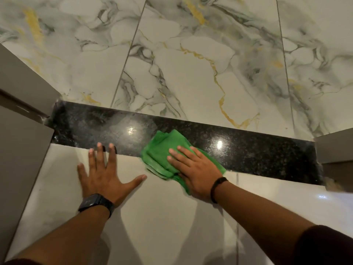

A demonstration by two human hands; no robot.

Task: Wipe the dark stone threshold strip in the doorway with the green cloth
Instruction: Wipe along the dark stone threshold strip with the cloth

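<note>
A dark speckled stone threshold strip (248,150) runs across the doorway from left to right, glossy with two light reflections. A folded green cloth (160,152) lies half on the strip's near edge and half on the pale tile. My right hand (193,169) presses flat on the cloth, fingers spread over it, a dark band on the wrist. My left hand (107,173) rests flat on the pale floor tile with fingers apart, its fingertips reaching the strip's near edge; a dark watch sits on that wrist.
Grey door-frame posts stand at the strip's left end (24,115) and right end (336,148). Beyond the strip lies white marble-look tile (191,64) with grey and gold veins. Pale glossy tile (162,217) covers the near side.
</note>
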